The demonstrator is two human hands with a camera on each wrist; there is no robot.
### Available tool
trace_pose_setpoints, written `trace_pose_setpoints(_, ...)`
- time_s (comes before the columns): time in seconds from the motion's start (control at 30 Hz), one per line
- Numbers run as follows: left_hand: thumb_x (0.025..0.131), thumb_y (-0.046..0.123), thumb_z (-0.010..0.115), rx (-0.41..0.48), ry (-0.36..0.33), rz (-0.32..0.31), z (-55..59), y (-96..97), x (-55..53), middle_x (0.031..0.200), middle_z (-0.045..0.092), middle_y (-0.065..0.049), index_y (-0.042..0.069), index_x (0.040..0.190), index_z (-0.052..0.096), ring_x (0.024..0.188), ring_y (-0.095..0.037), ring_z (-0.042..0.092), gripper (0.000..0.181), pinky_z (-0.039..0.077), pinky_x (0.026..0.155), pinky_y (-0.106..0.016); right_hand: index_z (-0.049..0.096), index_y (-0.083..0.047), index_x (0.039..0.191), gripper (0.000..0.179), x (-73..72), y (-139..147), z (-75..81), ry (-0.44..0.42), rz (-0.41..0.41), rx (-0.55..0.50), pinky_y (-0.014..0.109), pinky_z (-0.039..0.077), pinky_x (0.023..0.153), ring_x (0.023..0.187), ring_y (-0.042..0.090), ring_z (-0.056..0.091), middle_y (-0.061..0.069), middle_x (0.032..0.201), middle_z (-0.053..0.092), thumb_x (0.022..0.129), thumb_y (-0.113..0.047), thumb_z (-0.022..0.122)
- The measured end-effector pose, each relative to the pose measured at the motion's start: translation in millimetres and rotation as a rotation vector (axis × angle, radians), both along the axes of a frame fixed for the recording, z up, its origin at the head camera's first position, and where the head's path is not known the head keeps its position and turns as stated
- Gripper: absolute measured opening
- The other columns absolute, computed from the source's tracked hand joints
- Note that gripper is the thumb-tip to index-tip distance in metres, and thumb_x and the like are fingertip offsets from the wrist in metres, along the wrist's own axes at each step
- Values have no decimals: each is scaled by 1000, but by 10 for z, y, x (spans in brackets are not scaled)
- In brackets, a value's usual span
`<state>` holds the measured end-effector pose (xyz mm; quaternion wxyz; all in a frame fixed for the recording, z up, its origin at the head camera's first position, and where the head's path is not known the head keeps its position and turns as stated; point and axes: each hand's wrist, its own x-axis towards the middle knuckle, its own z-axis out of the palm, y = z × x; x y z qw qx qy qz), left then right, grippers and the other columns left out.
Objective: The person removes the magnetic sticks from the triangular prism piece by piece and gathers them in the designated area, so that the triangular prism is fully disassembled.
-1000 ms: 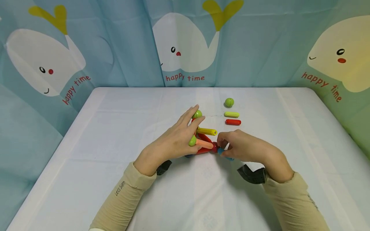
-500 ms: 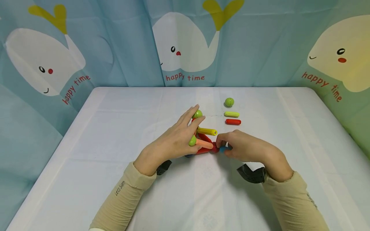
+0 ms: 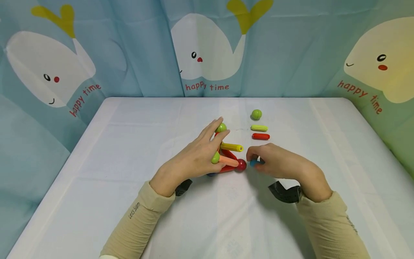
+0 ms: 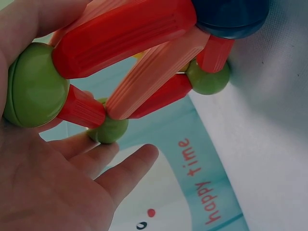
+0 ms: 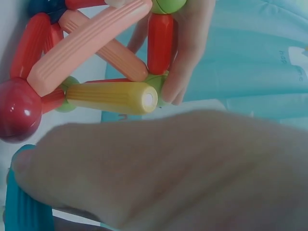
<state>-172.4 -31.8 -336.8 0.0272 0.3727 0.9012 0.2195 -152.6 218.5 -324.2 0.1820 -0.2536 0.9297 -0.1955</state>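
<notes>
My left hand (image 3: 200,154) holds a frame of magnetic rods and balls, thumb on the near side and fingers spread along the back. Green balls (image 4: 38,85), a dark blue ball (image 4: 233,16) and a red ball (image 3: 240,165) join its red rods (image 4: 125,37) and peach rods (image 3: 228,160). From one green joint a yellow rod (image 3: 231,147) sticks out, its far end free. Just right of the red ball, my right hand (image 3: 278,160) pinches a short blue rod (image 5: 28,192) between thumb and fingers; a small gap separates rod and ball.
Behind the right hand, a loose green ball (image 3: 256,114), a lime-green rod (image 3: 259,128) and a red rod (image 3: 260,136) lie in a column on the white-covered table (image 3: 145,144). A blue curtain (image 3: 145,46) with whale prints hangs at the table's back edge.
The blue rod, at the red ball earlier, has come away from it to the right with my right hand, turning in the fingers. My left hand and the frame have stayed put.
</notes>
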Motion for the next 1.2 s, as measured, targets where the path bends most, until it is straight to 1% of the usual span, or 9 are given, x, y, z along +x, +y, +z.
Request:
trace_pose_setpoints(0.13,88,26,72,-10,-10,4,4,10,-5,168,2,-5,9,154,33,155,-21,8,79,37,116,-37,65,-9,103,18,-11,13,-6,40,-11,-3,29,51,75,84,12,57,-1,97,67,87,0,68)
trace_pose_setpoints(0.3,88,28,72,-11,-4,3,0,11,-10,168,2,-5,9,154,34,155,-22,8,78,37,116,-38,66,-6,104,18,-22,19,-20,77,-14,-9,28,49,71,79,12,56,-1,94,67,87,0,68)
trace_pose_setpoints(0.53,88,26,71,-13,-8,2,4,12,-6,168,2,-5,9,154,33,155,-23,8,78,36,117,-38,66,-3,110,25,-24,46,-10,75,-75,-5,36,52,81,89,18,60,3,100,68,87,5,62)
trace_pose_setpoints(0.73,89,28,71,-11,-6,3,0,10,-9,168,1,-4,9,154,33,156,-23,7,78,36,117,-38,66,-3,109,27,-39,57,-4,87,-86,8,38,52,81,88,20,59,4,97,66,85,9,61)
trace_pose_setpoints(0.83,88,28,72,-9,-8,6,-2,10,-10,168,2,-4,10,154,32,156,-22,7,79,37,116,-37,65,-2,109,27,-49,74,-5,87,-111,3,38,52,80,87,20,59,6,94,66,85,9,61)
trace_pose_setpoints(1.0,87,26,72,-7,-5,7,-5,12,-9,167,3,-5,9,154,33,155,-21,9,80,38,115,-36,64,5,112,28,-104,149,-36,138,-164,-14,44,54,82,87,23,61,12,97,68,85,8,60)
trace_pose_setpoints(1.1,87,24,72,-6,3,2,-7,12,-6,167,4,-7,8,154,33,155,-22,9,79,37,116,-36,66,7,111,26,-145,185,-68,188,-193,-20,47,54,85,89,25,64,15,100,70,85,7,62)
trace_pose_setpoints(1.2,87,24,71,-6,5,0,-8,12,-2,167,4,-7,7,154,33,155,-23,9,78,37,116,-36,67,7,109,24,-193,218,-116,220,-222,-23,48,54,84,88,27,63,17,100,69,85,7,62)
